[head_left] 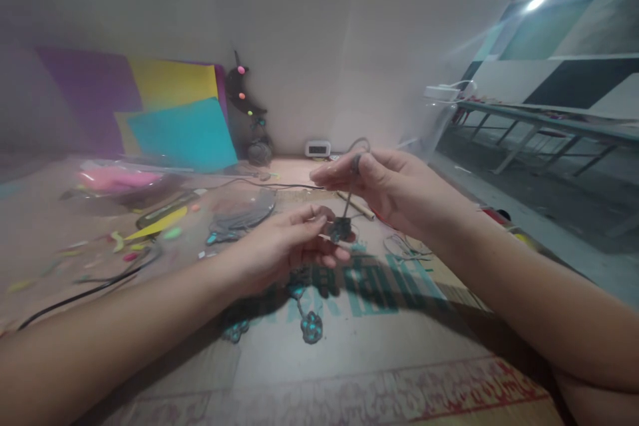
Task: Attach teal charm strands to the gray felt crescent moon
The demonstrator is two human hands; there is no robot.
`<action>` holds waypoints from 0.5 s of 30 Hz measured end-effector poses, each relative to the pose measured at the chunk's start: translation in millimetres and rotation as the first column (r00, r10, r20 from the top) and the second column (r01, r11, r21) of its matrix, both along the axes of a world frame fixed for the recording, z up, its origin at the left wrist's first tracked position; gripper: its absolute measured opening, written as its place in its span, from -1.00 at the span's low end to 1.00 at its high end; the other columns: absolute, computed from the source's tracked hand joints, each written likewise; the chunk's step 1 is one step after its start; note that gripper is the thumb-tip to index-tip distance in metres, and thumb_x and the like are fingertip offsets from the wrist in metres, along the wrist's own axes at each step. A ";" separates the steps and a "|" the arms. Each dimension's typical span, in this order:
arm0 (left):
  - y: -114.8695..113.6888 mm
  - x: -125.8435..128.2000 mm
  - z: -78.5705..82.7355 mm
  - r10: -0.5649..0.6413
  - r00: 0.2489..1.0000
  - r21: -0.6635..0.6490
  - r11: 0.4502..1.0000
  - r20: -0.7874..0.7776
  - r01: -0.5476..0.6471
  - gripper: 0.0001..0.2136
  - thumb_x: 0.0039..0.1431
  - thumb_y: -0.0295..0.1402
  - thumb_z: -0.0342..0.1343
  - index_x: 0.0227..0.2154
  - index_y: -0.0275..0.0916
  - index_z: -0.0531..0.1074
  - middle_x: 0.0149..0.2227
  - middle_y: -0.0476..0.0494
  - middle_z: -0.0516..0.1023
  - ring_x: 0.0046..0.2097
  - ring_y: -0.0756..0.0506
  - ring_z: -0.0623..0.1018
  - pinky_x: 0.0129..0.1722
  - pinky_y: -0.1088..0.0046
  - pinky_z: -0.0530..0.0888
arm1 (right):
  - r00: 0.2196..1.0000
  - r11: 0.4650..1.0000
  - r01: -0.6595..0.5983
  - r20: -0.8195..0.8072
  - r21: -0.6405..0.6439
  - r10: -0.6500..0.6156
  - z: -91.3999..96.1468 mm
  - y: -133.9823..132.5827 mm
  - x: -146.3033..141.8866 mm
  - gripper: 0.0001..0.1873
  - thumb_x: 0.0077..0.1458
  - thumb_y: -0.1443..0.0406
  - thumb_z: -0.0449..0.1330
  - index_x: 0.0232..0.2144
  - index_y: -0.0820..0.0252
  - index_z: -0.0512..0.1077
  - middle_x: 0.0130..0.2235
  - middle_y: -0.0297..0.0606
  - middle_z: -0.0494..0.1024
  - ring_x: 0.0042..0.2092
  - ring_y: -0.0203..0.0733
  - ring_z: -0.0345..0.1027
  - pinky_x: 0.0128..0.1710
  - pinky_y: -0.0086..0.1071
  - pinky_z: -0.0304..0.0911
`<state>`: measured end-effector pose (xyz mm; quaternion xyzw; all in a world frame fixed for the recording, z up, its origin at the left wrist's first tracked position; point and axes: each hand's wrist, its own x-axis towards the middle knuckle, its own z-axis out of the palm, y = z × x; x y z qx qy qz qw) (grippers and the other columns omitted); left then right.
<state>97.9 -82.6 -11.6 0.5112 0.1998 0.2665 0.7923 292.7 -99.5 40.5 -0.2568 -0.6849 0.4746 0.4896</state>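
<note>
Here: dk. stem (349, 198) pinched in R. hand (397, 183) | lump (340, 229) at L. hand (298, 234), grip unclear | prob. light, fragile; best stem-held

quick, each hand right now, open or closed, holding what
Left hand: part-curled at the small dark piece; whether it grips it cannot be told.
Right hand: closed, pinching the thin dark cord.

Panel (299, 33): pale, upright, behind the worktop (30, 226). Lamp (536, 2): one, lit, upper right, light streaking outward. Far wall (559, 83): blocks of pale, dark and green. Table (529, 118): long, slanted legs, at right. Floor (479, 193): grey, beneath that table.
</note>
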 end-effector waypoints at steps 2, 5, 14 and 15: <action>-1.0 -1.2 0.2 -0.036 0.999 0.022 0.999 0.016 0.035 -0.71 0.23 -0.26 0.24 -0.06 -0.25 0.43 -0.18 -0.20 0.60 -0.26 -0.04 0.60 -0.24 0.45 0.49 | 1.000 1.000 0.004 -0.013 0.010 -0.004 0.0 0.1 0.1 -0.69 0.23 0.02 0.21 -0.22 0.05 0.63 -0.07 -0.29 0.67 0.01 -0.20 0.52 0.14 -0.22 0.32; -2.9 -0.7 1.7 -0.033 0.999 0.059 0.998 0.013 0.032 -0.61 0.15 -0.27 0.32 0.00 -0.25 0.42 -0.25 -0.12 0.57 -0.29 0.00 0.58 -0.24 0.48 0.47 | 1.000 1.000 -0.005 -0.024 0.018 0.006 0.0 0.2 0.7 -0.71 0.23 0.04 0.22 -0.22 0.05 0.62 -0.08 -0.30 0.67 -0.01 -0.21 0.52 0.13 -0.24 0.33; -8.3 1.7 3.1 0.048 0.995 0.232 0.972 -0.086 -0.027 -0.60 0.08 -0.36 0.36 -0.01 -0.20 0.46 -0.14 -0.12 0.57 -0.25 -0.01 0.56 -0.20 0.45 0.46 | 0.999 1.000 0.016 -0.034 0.006 -0.016 0.5 -4.7 -2.8 -0.74 0.26 0.08 0.21 -0.22 0.07 0.61 -0.12 -0.31 0.67 -0.03 -0.24 0.53 0.15 -0.25 0.31; -8.9 1.7 3.1 0.056 0.995 0.233 0.972 -0.079 -0.036 -0.61 0.10 -0.33 0.35 0.00 -0.21 0.46 -0.15 -0.14 0.58 -0.25 -0.02 0.56 -0.20 0.44 0.47 | 0.999 1.000 0.023 -0.034 0.002 -0.023 0.7 -5.0 -3.2 -0.74 0.25 0.08 0.21 -0.22 0.07 0.61 -0.13 -0.31 0.68 -0.03 -0.24 0.53 0.14 -0.24 0.32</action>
